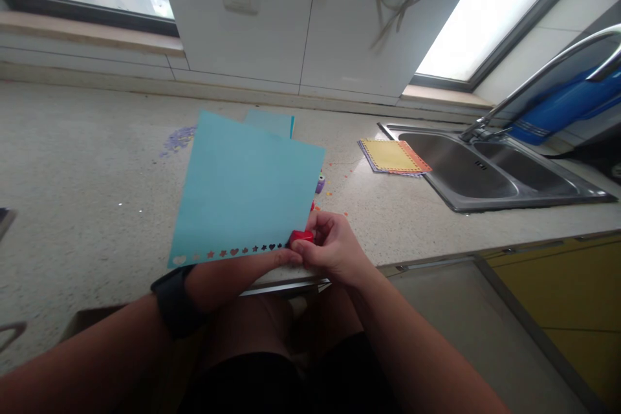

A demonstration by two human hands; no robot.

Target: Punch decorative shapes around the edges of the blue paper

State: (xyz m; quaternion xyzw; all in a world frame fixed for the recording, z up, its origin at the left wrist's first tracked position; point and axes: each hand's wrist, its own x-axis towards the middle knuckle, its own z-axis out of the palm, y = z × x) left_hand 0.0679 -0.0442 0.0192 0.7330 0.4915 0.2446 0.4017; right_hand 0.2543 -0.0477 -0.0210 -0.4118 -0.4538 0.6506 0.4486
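Observation:
A light blue sheet of paper (250,187) is held up slightly tilted over the counter, with a row of small hearts, stars and other shapes cut along its bottom edge. At its lower right corner sits a small red punch (301,237), pinched between the thumb and fingers of my right hand (332,247). My left hand (279,260) is under the bottom edge, its fingers closed at the paper's corner beside the punch. A dark band is on my left wrist. Behind the paper's right edge a purple punch (320,184) partly shows.
More blue paper (272,121) lies behind the sheet. Purple bits (178,140) are scattered on the counter (87,174) at left. Yellow and orange punched sheets (391,155) lie at the rim of the steel sink (460,204). A faucet (533,81) rises at right.

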